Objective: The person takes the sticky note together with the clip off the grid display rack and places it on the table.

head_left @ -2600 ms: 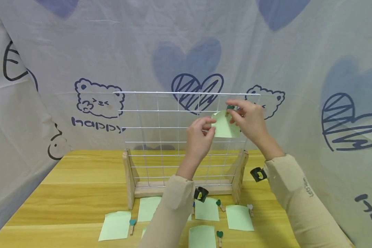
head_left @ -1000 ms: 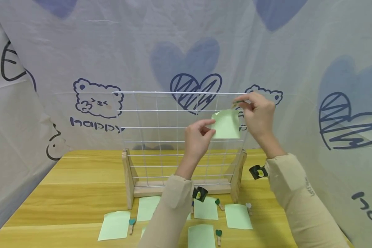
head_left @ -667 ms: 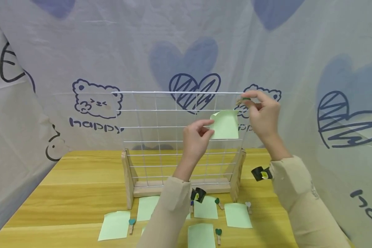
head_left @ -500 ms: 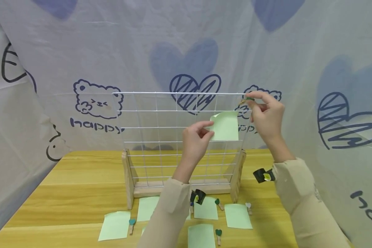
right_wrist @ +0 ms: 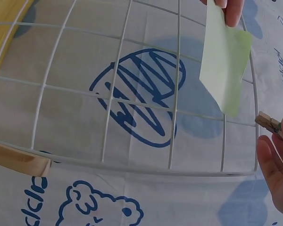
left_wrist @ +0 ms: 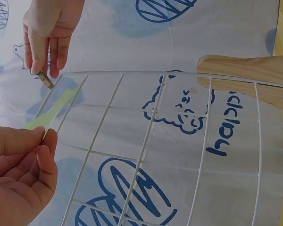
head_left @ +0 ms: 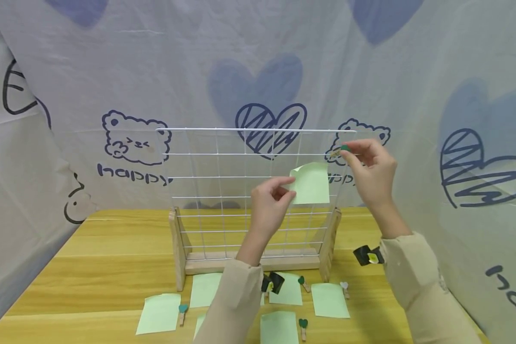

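My left hand pinches a pale green sticky note by its left edge, in front of the white wire grid. The note's upper left corner curls a little. To the right, my right hand pinches a small wooden clothespin with a green heart on it. In the right wrist view the clothespin sits by the grid's edge, apart from the note. The left wrist view shows the note nearly edge-on between thumb and finger.
Wooden feet hold the grid upright on a yellow wood-grain table. Several green notes lie in front of it, with heart clothespins beside them. A printed cloth hangs behind.
My right hand has drawn the clothespin away from the note to the right, then lowered slightly. My left hand has moved the note a little down and left.
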`<state>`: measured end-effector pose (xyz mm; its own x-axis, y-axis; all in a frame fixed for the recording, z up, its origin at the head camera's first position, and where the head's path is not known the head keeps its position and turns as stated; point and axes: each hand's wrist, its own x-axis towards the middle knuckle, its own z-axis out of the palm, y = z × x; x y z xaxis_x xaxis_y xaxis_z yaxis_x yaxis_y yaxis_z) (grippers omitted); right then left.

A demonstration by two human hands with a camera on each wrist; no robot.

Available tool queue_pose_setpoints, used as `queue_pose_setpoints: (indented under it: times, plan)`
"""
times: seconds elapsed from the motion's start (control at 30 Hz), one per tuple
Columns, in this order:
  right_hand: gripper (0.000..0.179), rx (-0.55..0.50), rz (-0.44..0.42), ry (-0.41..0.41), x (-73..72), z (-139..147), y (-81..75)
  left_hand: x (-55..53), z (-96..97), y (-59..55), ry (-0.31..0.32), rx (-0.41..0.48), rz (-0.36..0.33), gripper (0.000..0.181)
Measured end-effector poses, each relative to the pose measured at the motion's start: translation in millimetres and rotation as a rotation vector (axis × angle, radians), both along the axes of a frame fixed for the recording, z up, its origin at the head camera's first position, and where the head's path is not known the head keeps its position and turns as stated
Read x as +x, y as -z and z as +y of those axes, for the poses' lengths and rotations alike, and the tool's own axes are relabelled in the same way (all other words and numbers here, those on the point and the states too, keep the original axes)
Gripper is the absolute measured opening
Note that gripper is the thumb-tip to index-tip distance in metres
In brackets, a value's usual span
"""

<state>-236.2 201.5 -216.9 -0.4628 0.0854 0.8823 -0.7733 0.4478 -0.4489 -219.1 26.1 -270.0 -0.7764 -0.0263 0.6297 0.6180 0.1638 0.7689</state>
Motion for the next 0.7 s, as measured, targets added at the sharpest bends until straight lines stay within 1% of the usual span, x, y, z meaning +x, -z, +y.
queue_pose_setpoints:
  times: [0.1,0.27,0.43,0.6,0.7]
  plan:
    - [0.012,-0.01,-0.004,-0.036,1.3,2,5.3,3.6,-1.8,3.1,-0.001,-0.006,0.008,0.024]
    - [0.013,-0.01,-0.009,-0.076,4.4,5,13.9,8.2,-3.7,10.1,-0.009,-0.018,-0.022,0.023]
    - [0.012,-0.009,-0.023,-0.069,6.2,8,23.6,10.7,-4.8,17.4,-0.025,-0.012,-0.041,0.022]
    - [0.012,-0.031,-0.036,-0.089,7.8,9,31.6,14.1,-5.4,22.7,-0.028,-0.01,-0.063,0.021]
    - [0.013,-0.036,-0.038,-0.091,10.3,10,35.6,16.4,-5.6,26.1,-0.025,-0.001,-0.056,0.021]
